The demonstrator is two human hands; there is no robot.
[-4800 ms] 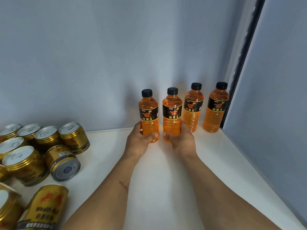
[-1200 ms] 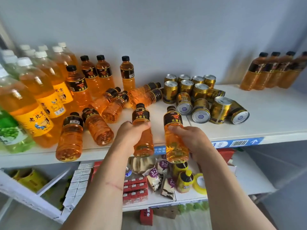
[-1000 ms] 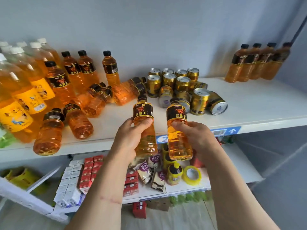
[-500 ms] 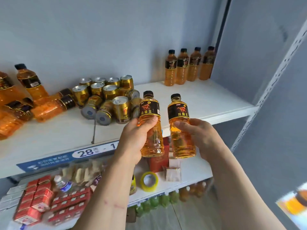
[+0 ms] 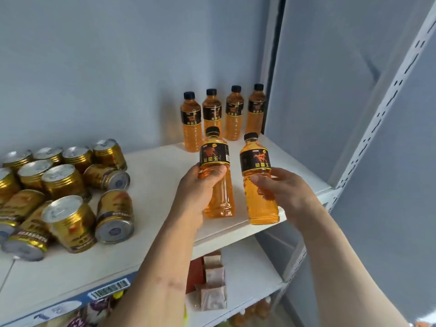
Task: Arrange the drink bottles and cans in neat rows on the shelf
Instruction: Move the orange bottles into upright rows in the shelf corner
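Observation:
My left hand point(image 5: 197, 197) grips an orange drink bottle point(image 5: 215, 161) with a black cap and black label, held upright over the white shelf point(image 5: 160, 175). My right hand point(image 5: 283, 194) grips a second identical bottle point(image 5: 257, 166) just to its right, above the shelf's front edge. Behind them, several matching bottles point(image 5: 223, 114) stand in a row against the back wall at the right corner. Gold cans point(image 5: 68, 185) crowd the left of the shelf, some upright and some on their sides.
A grey side panel point(image 5: 318, 90) and a perforated metal upright point(image 5: 377, 119) close the shelf on the right. A lower shelf point(image 5: 247, 274) holds small packets point(image 5: 213, 289). A price label strip point(image 5: 108, 289) runs along the front edge.
Both hands have carried the two bottles rightwards and up from the shelf's left side to the space in front of the back row. My view has swung right with them.

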